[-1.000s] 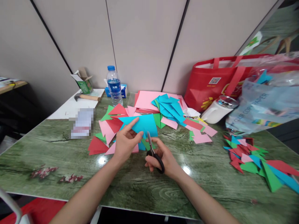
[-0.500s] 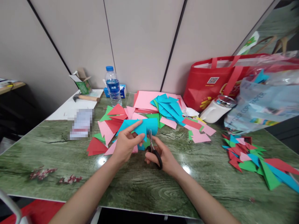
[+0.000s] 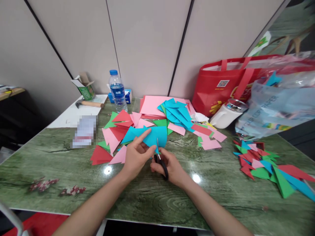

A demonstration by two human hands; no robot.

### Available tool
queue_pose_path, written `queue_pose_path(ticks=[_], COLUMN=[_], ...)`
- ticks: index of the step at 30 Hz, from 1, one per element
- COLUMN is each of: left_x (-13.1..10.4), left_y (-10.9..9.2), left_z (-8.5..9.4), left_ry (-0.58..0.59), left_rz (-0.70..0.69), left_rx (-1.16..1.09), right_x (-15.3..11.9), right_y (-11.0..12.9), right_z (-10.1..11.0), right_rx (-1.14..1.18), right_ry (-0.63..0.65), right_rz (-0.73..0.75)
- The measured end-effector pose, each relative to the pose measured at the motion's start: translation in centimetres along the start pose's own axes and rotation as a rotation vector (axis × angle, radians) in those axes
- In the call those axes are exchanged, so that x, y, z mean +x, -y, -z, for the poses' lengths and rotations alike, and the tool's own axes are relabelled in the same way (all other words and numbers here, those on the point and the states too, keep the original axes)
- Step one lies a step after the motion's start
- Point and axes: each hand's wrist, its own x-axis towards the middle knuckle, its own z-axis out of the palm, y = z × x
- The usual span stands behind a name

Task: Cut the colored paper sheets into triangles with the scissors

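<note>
Between thumb and fingers, my left hand (image 3: 137, 154) pinches a sheet of blue paper (image 3: 161, 134) that curls over at its right side. My right hand (image 3: 171, 165) grips black-handled scissors (image 3: 162, 168), its fingers in the loops. The scissor blades point away from me and lie on the blue paper's near edge, nearly closed. Part of the blades is covered by the paper. Left of and behind the left hand are red paper pieces (image 3: 100, 156), pink pieces (image 3: 119, 155) and green ones. A pile of cut blue pieces (image 3: 178, 113) sits beyond the hands.
A water bottle (image 3: 118, 93), a tissue box (image 3: 128, 96) and a hammer (image 3: 90, 104) stand or lie at the back left. At right are a red bag (image 3: 211, 88), a tilted white mug (image 3: 225, 114), a plastic paper pack (image 3: 263, 111) and a heap of coloured scraps (image 3: 261, 167).
The scissor blades have closed further across the blue paper, and the handles have come together. The right hand has shifted slightly left, and the view has moved a little.
</note>
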Motion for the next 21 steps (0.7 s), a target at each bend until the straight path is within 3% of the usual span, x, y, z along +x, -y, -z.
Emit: queue_pose_path(ticks=[9, 21], left_x=[-0.33, -0.72], left_y=[0.18, 0.92], left_z=[-0.08, -0.57], left_ry=[0.011, -0.033], left_rz=[-0.023, -0.042], left_rx=[0.062, 0.149], right_x=[0.02, 0.15], right_y=[0.7, 0.18], right_z=[-0.05, 0.04], right_rx=[-0.048, -0.065], right_ry=[-0.007, -0.121], right_rz=[-0.001, -0.001])
